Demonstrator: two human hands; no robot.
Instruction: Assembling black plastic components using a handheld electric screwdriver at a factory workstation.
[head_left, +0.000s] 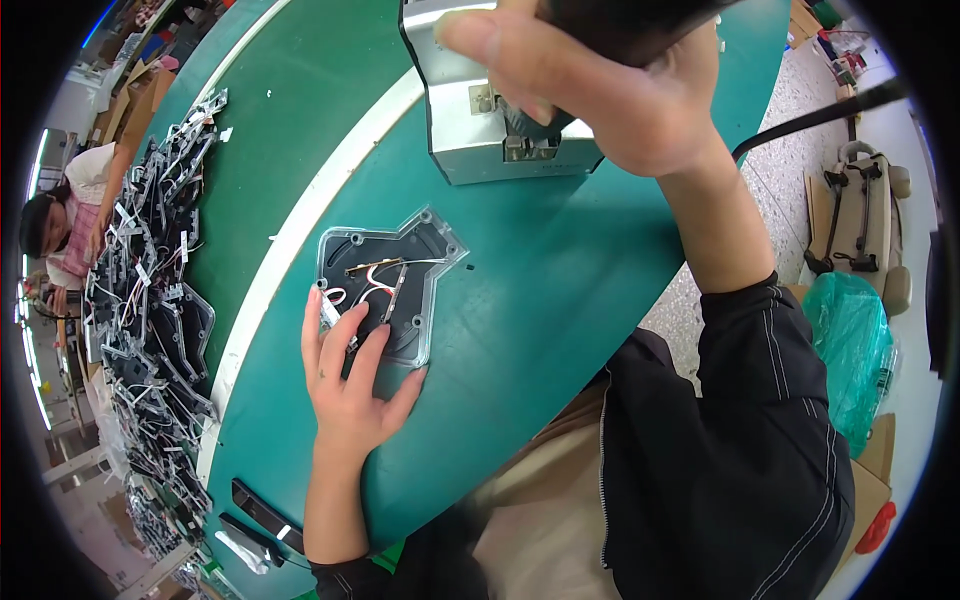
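A dark plastic housing with a clear, angular rim [431, 300] lies face up on the green table, with small circuit boards [373, 266] and red and white wires inside. My left hand [350, 400] rests over its near side, fingers spread, fingertips on its rim and inner parts. At the top of the view my right hand [650, 115] is wrapped round a black electric screwdriver [620, 25], partly cut off by the frame edge. Its tip end points down at a grey metal box that looks like a screw feeder [465, 160]. The fingers partly hide the tip.
A long heap of similar housings with wires [140, 290] lies along the left, beyond a white strip [290, 230]. Black handheld objects [262, 510] lie at the lower left. A black cord [820, 115] runs off right. Another person [75, 215] sits at far left.
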